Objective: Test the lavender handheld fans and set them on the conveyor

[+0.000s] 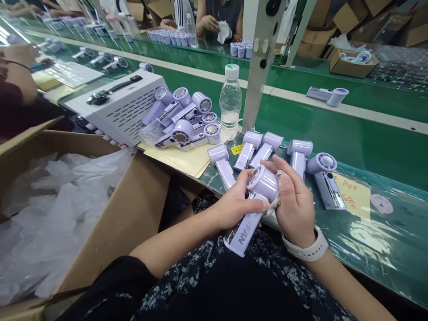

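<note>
The left hand [239, 203] is wrapped round the neck of a lilac handheld fan [267, 183], its thumb laid across the join between head and handle. Taking twelve o'clock as straight away from the wearer, the fan's long axis runs from about one o'clock at the head to seven at the foot of the handle, where the letters "FAN" show. The drum-shaped head lies across that line, its slotted grille end turned towards ten and its other end towards four, where the right hand [297, 205] waits. That hand is curled, pinching a pale cloth [274, 203] between thumb and fingers against the head's four o'clock side; how much cloth is folded inside the palm cannot be told. From the right hand the head lies just beside it, at about ten o'clock; from the left it lies at two. The right hand is thus nearer the closed end, while the left index finger rests by the grille. The handle hangs over the lap, short of the green bench [347, 249]. On the bench, a standing-apart fan [324, 171] is near the right hand at two o'clock, and another fan [220, 162] near the left at eleven.
</note>
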The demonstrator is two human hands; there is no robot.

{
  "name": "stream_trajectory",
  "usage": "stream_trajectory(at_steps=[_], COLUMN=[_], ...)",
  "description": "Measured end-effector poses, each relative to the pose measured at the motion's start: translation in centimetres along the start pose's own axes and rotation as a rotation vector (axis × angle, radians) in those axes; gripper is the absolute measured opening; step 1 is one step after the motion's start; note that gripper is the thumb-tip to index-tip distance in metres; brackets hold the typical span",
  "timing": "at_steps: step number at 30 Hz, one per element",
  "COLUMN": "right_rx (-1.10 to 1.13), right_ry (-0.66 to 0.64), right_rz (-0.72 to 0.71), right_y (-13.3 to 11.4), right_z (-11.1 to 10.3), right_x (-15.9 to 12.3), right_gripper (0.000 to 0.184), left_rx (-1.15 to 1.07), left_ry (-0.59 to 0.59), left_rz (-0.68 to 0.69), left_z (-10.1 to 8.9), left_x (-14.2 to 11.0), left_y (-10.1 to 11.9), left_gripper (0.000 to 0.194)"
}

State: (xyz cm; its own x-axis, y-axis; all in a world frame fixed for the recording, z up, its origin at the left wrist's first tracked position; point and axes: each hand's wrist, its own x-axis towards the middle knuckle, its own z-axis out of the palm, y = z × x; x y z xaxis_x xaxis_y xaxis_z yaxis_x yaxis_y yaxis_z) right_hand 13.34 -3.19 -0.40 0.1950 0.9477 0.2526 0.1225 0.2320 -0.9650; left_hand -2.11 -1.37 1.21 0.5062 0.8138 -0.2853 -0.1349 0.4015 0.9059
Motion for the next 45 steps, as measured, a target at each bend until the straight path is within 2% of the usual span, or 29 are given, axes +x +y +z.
stream_trajectory(at_steps=[3,6,9,11,13,15,16,18,20,21,22,23,24,25,27,29,31,33,35,36,37,39,40,42,45], right_rx=[-0.004,0.010,0.047,-0.145,-0.448,-0.552,-0.475,-0.194,0.015,0.047,0.033,-0.021,-0.113,-0.243,-0.597,-0.957,-1.037,-1.106,-1.178,-1.190,-1.176,-1.084,-1.034,-0.970,-0.941], right_ry=[0.020,0.013,0.095,0.108,0.086,0.024,-0.055,-0.297,-0.469,-0.466,-0.402,-0.291,-0.149,0.009,0.313,0.463,0.535,0.658,0.815,0.820,0.753,0.440,0.300,0.142,0.104], right_rz=[0.040,0.093,-0.054,-0.165,-0.221,-0.214,-0.183,-0.060,0.053,0.086,0.106,0.115,0.122,0.134,0.184,0.324,0.403,0.374,0.280,0.239,0.216,0.220,0.226,0.231,0.231], right_y=[0.2,0.1,0.0,0.1,0.2,0.1,0.0,-0.2,-0.5,-0.6,-0.5,-0.4,-0.1,0.3,1.2,2.1,2.8,3.2,3.2,3.2,3.2,3.6,4.1,5.0,5.7], right_z=[-0.2,-1.0,-2.2,-3.1,-3.7,-3.7,-3.4,-2.4,-1.7,-1.8,-2.5,-3.7,-5.7,-8.2,-14.7,-21.5,-26.6,-29.0,-28.4,-27.3,-25.7,-21.9,-20.0,-17.1,-15.1], right_x=[-0.4,0.8,3.4,5.1,5.8,5.0,4.2,2.2,0.7,0.4,0.4,0.7,1.2,1.7,2.3,1.9,0.8,-0.3,-0.6,-0.4,-0.1,1.0,1.5,2.4,2.9], right_gripper=[0.041,0.043,0.047,0.052,0.060,0.064,0.066,0.069,0.071,0.071,0.071,0.072,0.071,0.068,0.050,0.029,0.020,0.016,0.022,0.030,0.037,0.043,0.044,0.045,0.038], left_rx=[-0.150,-0.227,-0.217,-0.191,-0.148,-0.092,-0.052,0.091,0.326,0.466,0.615,0.763,0.905,1.047,1.221,1.252,1.246,1.273,1.295,1.294,1.281,1.192,1.090,0.744,0.120], left_ry=[-0.084,-0.108,-0.109,-0.111,-0.088,-0.008,0.044,0.102,0.031,-0.029,-0.068,-0.065,-0.014,0.088,0.417,0.695,0.720,0.691,0.699,0.708,0.706,0.673,0.648,0.603,0.523], left_rz=[-0.107,-0.085,-0.030,0.012,0.077,0.246,0.385,0.733,1.000,1.048,1.048,1.012,0.952,0.899,0.797,0.630,0.443,0.288,0.162,0.111,0.068,0.032,0.057,0.204,0.535], left_z=[-0.1,-0.3,-0.5,-0.7,-0.8,-0.7,-0.7,-0.6,-0.8,-1.1,-1.6,-2.4,-3.5,-4.8,-7.8,-10.7,-12.6,-13.3,-13.4,-13.3,-13.2,-13.0,-12.9,-12.4,-11.1], left_x=[-0.3,-0.2,-0.2,-0.3,-0.4,-0.2,0.1,1.1,2.3,2.8,3.2,3.6,3.8,4.0,4.5,5.1,5.6,6.0,6.4,6.5,6.6,6.6,6.4,6.0,4.9], left_y=[0.2,0.5,0.8,0.9,0.7,0.2,-0.2,-0.8,-1.1,-1.1,-0.9,-0.7,-0.5,-0.3,-0.1,-0.4,-0.9,-1.1,-0.9,-0.7,-0.4,0.1,0.4,0.8,1.7], left_gripper=[0.078,0.074,0.074,0.075,0.076,0.074,0.074,0.075,0.081,0.083,0.085,0.086,0.083,0.077,0.057,0.050,0.054,0.062,0.071,0.074,0.075,0.071,0.069,0.071,0.078])
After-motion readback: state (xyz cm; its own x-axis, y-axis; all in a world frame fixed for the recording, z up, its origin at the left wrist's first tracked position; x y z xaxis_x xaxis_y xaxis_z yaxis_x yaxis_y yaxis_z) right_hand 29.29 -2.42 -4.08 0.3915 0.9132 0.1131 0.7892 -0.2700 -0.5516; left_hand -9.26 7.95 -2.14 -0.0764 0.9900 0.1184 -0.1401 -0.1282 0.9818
